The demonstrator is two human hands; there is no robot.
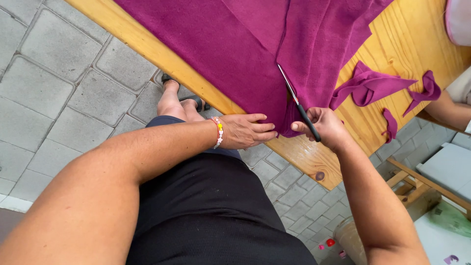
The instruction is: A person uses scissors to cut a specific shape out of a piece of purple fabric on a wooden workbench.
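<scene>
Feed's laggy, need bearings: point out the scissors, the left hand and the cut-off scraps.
scissors (299,105): head view, at the blade pivot.
left hand (244,131): head view, back of hand.
fabric scraps (368,87): head view, largest scrap's middle.

Head-worn camera looks steeply down, close over the wooden table (387,39) edge.

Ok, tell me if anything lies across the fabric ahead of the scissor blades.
Nothing visible does. The scissors in the right hand point up an open slit in the magenta fabric; the left hand rests at the fabric's edge, off to the side.
</scene>
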